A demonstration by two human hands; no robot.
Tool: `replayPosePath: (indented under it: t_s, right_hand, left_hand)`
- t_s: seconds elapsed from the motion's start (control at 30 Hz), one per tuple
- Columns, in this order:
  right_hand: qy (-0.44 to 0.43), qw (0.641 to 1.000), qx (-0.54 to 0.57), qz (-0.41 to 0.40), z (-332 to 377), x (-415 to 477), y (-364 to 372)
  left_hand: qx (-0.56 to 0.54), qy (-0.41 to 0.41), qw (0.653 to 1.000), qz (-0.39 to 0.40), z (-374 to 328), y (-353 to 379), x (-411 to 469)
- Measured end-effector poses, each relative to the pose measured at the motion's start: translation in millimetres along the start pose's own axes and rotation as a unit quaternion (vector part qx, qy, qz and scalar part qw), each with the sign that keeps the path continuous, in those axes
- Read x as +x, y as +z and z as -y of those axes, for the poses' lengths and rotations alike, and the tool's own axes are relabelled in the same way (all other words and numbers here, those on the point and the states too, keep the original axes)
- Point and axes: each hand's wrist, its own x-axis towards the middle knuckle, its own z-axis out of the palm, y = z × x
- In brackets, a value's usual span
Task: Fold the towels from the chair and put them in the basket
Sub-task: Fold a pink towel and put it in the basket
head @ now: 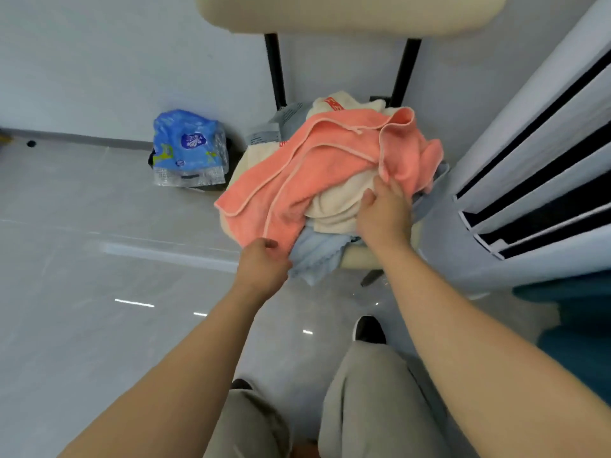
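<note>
mostly buried chair seat (361, 259), left hand (264, 264) and right hand (385, 214) gripping pink towel (327, 160)

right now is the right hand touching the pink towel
Touching. The head view shows the right hand with its fingers pinching a fold of the pink towel, no gap between them.

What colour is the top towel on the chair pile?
The top towel is salmon pink with paler piping; head view shows it.
</note>
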Motion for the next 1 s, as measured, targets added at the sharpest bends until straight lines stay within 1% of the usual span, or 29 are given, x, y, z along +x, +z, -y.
replayPosePath:
  t_s: [0.07, 0.13, 0.17, 0.23, 0.3, 0.37, 0.43, 0.5, 0.57, 0.7, 0.77, 0.87, 0.93, 1.0]
  right_hand:
    - [-0.011, 0.996, 0.057, -0.062, -1.9, -5.1, -0.8]
    - [-0.024, 0.986, 0.135, -0.1, 6.0, -15.2, -16.6]
    - [-0.041, 0.978, 0.172, -0.108, 13.4, -21.3, -28.8]
    - [-0.063, 0.97, 0.206, -0.111, 28.6, -38.1, -58.3]
    - [-0.092, 0.96, 0.238, -0.117, 44.0, -57.2, -92.8]
    - [-0.114, 0.949, 0.265, -0.124, 63.9, -72.1, -122.6]
    - [-0.145, 0.938, 0.292, -0.12, 87.9, -92.7, -146.6]
    - [-0.189, 0.91, 0.349, -0.123, 111.3, -119.0, -166.9]
    - [-0.215, 0.888, 0.39, -0.116, 129.5, -146.6, -185.3]
    - [-0.242, 0.871, 0.416, -0.095, 153.4, -184.3, -209.7]
    - [-0.259, 0.863, 0.427, -0.075, 165.0, -204.1, -216.9]
    - [-0.287, 0.862, 0.418, -0.028, 179.6, -233.7, -219.3]
    - [-0.324, 0.868, 0.376, 0.005, 185.8, -248.6, -214.9]
    - [-0.376, 0.88, 0.288, 0.012, 187.5, -259.3, -204.5]
  left_hand:
    - [0.008, 0.042, 0.998, -0.056, 12.3, 12.2, 4.0]
    - [0.0, 0.067, 0.994, -0.081, 20.2, 16.9, 0.6]
    - [-0.002, 0.077, 0.993, -0.087, 23.7, 16.0, -4.2]
    - [0.007, 0.088, 0.991, -0.099, 25.3, 6.1, -27.4]
    - [0.015, 0.126, 0.983, -0.135, 19.0, -10.5, -65.3]
    - [-0.001, 0.179, 0.968, -0.178, 5.9, -36.2, -100.9]
    - [-0.036, 0.211, 0.949, -0.231, -7.6, -68.9, -126.8]
    - [-0.086, 0.236, 0.928, -0.274, -14.2, -103.3, -153.5]
    - [-0.108, 0.252, 0.906, -0.321, -14.0, -133.5, -187.3]
    - [-0.094, 0.298, 0.86, -0.403, -7.6, -178.8, -248.2]
    - [-0.092, 0.323, 0.841, -0.424, -1.2, -194.6, -270.2]
    - [-0.102, 0.342, 0.818, -0.451, 14.6, -209.8, -294.1]
    - [-0.104, 0.337, 0.814, -0.46, 27.9, -215.8, -302.9]
    - [-0.097, 0.316, 0.82, -0.467, 43.8, -220.3, -304.0]
